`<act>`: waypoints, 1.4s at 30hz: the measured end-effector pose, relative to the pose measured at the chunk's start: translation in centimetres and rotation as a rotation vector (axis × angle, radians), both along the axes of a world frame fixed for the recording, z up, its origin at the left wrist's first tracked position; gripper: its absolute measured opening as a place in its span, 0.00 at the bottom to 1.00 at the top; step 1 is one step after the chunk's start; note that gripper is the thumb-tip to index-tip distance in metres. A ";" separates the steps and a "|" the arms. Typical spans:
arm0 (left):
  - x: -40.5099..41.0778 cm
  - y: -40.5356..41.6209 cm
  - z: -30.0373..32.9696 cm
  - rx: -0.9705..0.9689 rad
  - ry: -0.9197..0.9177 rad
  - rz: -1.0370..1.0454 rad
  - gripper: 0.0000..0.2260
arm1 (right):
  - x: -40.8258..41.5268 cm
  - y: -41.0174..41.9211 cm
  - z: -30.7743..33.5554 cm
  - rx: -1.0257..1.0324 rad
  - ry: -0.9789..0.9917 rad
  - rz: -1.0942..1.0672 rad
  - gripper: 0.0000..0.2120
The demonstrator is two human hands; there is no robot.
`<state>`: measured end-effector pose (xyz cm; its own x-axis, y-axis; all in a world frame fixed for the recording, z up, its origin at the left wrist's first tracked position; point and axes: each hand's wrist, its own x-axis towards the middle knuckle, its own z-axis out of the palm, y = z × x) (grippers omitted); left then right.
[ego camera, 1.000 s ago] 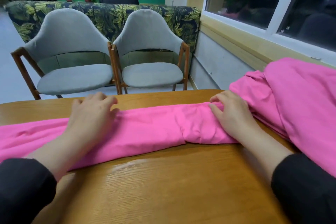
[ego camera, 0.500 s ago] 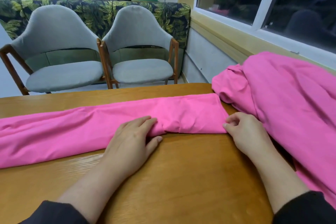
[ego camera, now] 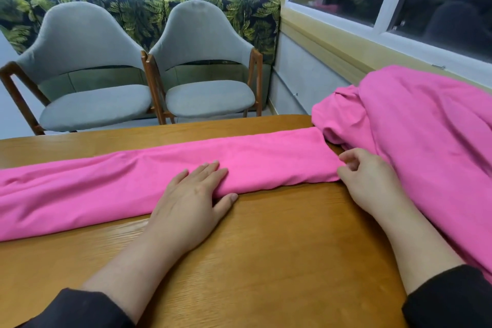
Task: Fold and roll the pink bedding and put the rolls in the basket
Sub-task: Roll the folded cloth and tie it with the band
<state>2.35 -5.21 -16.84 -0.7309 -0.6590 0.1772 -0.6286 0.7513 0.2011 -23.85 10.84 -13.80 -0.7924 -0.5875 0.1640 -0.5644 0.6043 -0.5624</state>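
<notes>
Pink bedding lies as a long folded strip across the desk, running off the left edge of view; its right end stops square beside a second, unfolded heap of pink bedding piled at my right. My left hand lies flat on the strip's near edge, fingers straight and spread over the cloth, thumb tip on the wood just below the fold. My right hand sits at the strip's right end, fingers curled, seeming to pinch the end corner between thumb and fingertips, though the contact is partly hidden. I judge the folding of this piece is about done and the rolling is just starting from the right end. Next move calls for turning that end over tightly and keeping the strip's edges aligned, left hand holding it flat so it does not skew. No basket in view. Two grey chairs stand beyond the desk.
</notes>
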 end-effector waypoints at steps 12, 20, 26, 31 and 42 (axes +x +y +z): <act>0.9 -1.1 0.3 0.036 0.020 -0.040 0.35 | 0.7 -0.6 -0.5 -0.148 0.153 0.046 0.16; 0.8 -0.2 0.9 0.043 -0.097 -0.056 0.38 | 5.1 -2.7 0.1 0.003 0.230 0.463 0.16; 1.5 -0.4 1.7 0.151 -0.113 -0.014 0.34 | 6.1 -3.4 -1.0 0.369 0.109 0.585 0.25; 6.7 -3.8 2.9 0.162 -0.107 0.208 0.22 | 7.5 -4.0 -0.2 0.413 0.167 0.438 0.24; 19.7 -10.9 3.0 0.056 0.186 0.448 0.13 | 22.1 -18.2 1.4 0.214 0.151 0.836 0.16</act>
<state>22.05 -16.07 -13.81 -0.3328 -0.9137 0.2332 -0.8371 0.4001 0.3730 -1.70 -7.39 -12.36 -0.0671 -0.9964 0.0520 -0.9288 0.0433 -0.3680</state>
